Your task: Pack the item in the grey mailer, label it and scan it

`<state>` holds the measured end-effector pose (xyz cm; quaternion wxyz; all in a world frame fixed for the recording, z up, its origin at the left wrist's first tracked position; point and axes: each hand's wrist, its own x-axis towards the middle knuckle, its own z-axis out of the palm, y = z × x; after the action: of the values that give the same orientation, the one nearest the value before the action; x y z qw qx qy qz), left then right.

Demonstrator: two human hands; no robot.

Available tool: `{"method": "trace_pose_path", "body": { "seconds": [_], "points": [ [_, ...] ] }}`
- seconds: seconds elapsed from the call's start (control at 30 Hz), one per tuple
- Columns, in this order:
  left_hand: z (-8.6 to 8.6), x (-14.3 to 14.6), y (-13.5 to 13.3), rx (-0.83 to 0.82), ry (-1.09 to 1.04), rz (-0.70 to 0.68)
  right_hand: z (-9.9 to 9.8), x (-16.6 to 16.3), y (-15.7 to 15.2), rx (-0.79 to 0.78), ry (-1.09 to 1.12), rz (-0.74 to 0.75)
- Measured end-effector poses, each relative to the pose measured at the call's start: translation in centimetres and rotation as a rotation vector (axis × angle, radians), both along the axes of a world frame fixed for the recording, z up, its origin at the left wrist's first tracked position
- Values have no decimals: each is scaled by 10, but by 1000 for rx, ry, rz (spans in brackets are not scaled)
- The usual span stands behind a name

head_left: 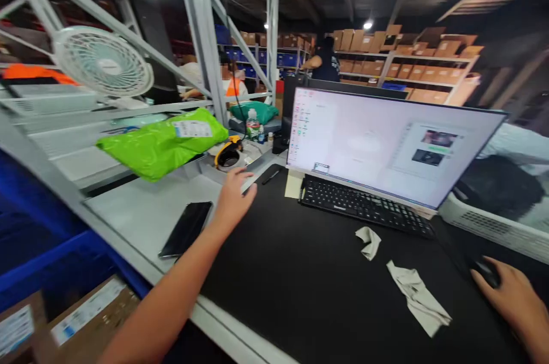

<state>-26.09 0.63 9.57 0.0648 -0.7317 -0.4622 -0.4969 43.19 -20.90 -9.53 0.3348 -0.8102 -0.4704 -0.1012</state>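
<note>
"Holding anything?"

"The right hand [517, 298] is gripping the mouse [488, 272], three o'clock on the mat [300, 284]."

"And the left hand [233, 201]?"

"It's holding nothing, fingers hanging loosely apart, at eleven, near the tape dispenser [223, 150]; the phone [187, 230] is lying at nine."

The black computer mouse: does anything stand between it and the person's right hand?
Nothing visible does: the right hand rests on the black computer mouse. A crumpled whitish strip lies apart, to its left.
</note>
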Motion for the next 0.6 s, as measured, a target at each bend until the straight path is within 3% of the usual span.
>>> {"method": "trace_pose_path", "body": {
  "seconds": [0.13,0.23,0.43,0.6],
  "points": [
    [6,-37,10,54,-22,124,3,-5,3,-43,60,-75],
    [-5,-51,8,50,-21,161,2,-4,5,-79,27,-101],
    [-42,-43,3,-88,6,148,3,-6,-1,-116,-44,-95],
    [-53,-35,2,-140,76,106,9,-12,-2,-144,-45,-123]
  ]
}}
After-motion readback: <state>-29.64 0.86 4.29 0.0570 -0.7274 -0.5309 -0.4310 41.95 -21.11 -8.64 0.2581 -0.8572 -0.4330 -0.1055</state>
